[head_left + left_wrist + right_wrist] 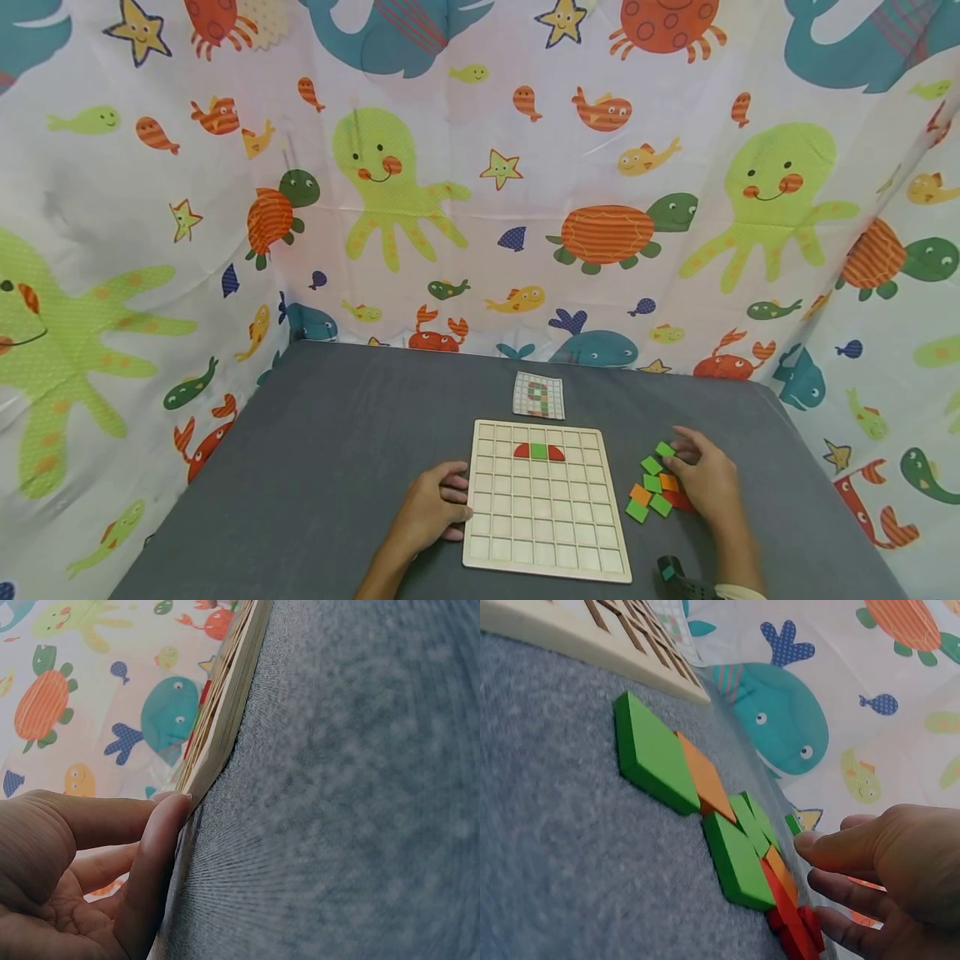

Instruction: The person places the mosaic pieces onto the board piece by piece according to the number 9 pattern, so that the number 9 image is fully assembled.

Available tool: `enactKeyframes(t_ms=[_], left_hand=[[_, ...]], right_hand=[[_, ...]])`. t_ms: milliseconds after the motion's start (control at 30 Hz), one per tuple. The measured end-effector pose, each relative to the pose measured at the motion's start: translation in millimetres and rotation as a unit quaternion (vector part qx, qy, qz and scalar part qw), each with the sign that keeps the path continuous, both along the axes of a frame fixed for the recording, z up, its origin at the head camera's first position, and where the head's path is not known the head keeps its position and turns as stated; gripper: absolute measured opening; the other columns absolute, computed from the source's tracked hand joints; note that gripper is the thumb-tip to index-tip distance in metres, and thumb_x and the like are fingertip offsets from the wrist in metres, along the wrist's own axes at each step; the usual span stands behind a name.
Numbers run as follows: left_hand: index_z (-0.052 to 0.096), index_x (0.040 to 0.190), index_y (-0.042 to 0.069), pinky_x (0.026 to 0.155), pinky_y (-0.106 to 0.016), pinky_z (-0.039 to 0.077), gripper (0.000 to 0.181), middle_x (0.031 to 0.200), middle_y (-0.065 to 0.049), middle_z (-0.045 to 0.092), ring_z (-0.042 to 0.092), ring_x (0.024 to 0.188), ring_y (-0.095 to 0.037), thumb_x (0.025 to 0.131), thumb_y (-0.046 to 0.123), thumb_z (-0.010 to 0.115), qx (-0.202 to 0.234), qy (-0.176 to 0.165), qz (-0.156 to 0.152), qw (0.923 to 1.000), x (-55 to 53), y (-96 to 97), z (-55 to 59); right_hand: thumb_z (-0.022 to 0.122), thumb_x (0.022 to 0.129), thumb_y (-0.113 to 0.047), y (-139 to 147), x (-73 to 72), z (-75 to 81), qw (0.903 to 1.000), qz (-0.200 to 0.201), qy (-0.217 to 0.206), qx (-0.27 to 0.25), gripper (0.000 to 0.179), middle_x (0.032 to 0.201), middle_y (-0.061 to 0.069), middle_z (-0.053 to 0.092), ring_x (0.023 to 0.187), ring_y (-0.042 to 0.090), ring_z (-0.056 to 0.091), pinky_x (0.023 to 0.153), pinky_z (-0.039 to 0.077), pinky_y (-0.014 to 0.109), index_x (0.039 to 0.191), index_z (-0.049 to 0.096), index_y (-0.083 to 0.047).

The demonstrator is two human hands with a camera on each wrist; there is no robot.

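Note:
A square wooden grid board (pixel 547 533) lies on the table. Near its top, a green square tile (pixel 538 451) sits between two red curved tiles (pixel 522 450). At the board's left edge is my left hand (pixel 429 510), with thumb and finger pinching the rim (pixel 206 769). My right hand (pixel 708 479) is over the loose tiles right of the board. Thumb and index finger pinch a green square tile (pixel 664 449) at the pile's far end. In the right wrist view only a small corner of that tile (pixel 793 823) shows past the thumb.
Loose green tiles (pixel 637 510), orange tiles (pixel 640 494) and red pieces (pixel 678 501) lie close together beside the board. A pattern card (pixel 538 396) rests behind the board. A dark strapped device (pixel 670 568) is at my right wrist. A printed curtain (pixel 450 183) surrounds the grey table (pixel 337 442).

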State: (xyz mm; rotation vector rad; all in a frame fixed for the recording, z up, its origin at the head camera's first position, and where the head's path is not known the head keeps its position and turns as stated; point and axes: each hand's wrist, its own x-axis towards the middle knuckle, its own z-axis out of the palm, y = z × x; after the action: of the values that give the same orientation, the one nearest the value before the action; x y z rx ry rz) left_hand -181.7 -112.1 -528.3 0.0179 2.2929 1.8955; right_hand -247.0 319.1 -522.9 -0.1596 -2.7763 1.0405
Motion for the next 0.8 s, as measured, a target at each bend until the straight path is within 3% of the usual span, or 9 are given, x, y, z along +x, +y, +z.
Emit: enactKeyframes(t_ms=[267, 800], left_hand=[[0.06, 0.144, -0.001, 0.056, -0.04, 0.065, 0.07, 0.118, -0.014, 0.067, 0.07, 0.096, -0.022, 0.077, -0.011, 0.08, -0.006, 0.003, -0.005, 1.0, -0.2, 1.0, -0.9], [0.06, 0.144, -0.001, 0.056, -0.04, 0.065, 0.07, 0.118, -0.015, 0.067, 0.07, 0.097, -0.023, 0.078, -0.012, 0.08, -0.007, 0.008, -0.006, 0.9999, 0.0, 0.1, -1.4]], right_hand=[[0.074, 0.098, -0.01, -18.7, -2.6, 5.1, 0.9993, 0.001, 0.036, 0.007, 0.053, 0.124, 0.024, 0.072, 0.115, 0.044, 0.066, 0.098, 0.052, 0.065, 0.148, 0.058, -0.001], [0.079, 0.095, -0.008, -71.3, -7.1, 10.5, 0.9932, 0.091, 0.073, -0.011, 0.054, 0.12, 0.012, 0.076, 0.114, 0.035, 0.069, 0.096, 0.058, 0.058, 0.146, 0.061, -0.005]])
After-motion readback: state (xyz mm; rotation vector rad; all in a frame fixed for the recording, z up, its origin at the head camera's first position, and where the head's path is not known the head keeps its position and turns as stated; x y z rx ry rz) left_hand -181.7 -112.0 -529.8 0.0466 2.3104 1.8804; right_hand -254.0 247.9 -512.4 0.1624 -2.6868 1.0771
